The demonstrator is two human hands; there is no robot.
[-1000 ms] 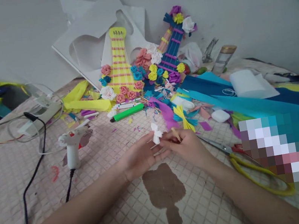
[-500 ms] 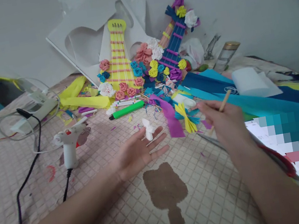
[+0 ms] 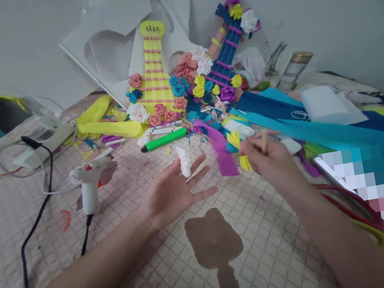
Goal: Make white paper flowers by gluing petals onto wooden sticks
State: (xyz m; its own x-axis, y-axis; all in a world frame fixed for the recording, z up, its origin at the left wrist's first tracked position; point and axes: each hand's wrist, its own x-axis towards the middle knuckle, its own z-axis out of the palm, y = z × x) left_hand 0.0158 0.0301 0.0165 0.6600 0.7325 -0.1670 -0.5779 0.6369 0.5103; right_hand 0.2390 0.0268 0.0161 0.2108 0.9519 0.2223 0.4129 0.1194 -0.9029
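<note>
My left hand (image 3: 170, 192) is palm up over the table with its fingers spread. A small white paper piece (image 3: 184, 161) stands at its thumb and index finger, apparently held between them or stuck there. My right hand (image 3: 269, 155) is closed around a thin wooden stick (image 3: 264, 141), whose end points up out of the fingers. Its fingertips are over the folded yellow paper bow (image 3: 234, 140) and hide part of it; whether they touch it I cannot tell. Left of them lies a purple paper strip (image 3: 221, 151).
A white glue gun (image 3: 90, 193) with a black cable stands at left. Behind are a green marker (image 3: 165, 139), a yellow paper guitar (image 3: 153, 67) and a blue one (image 3: 227, 57). Red-handled scissors (image 3: 352, 200) lie partly under my right forearm.
My right hand has moved left with the stick, onto the yellow bow. My left hand has shifted slightly left, and the white piece now stands more upright.
</note>
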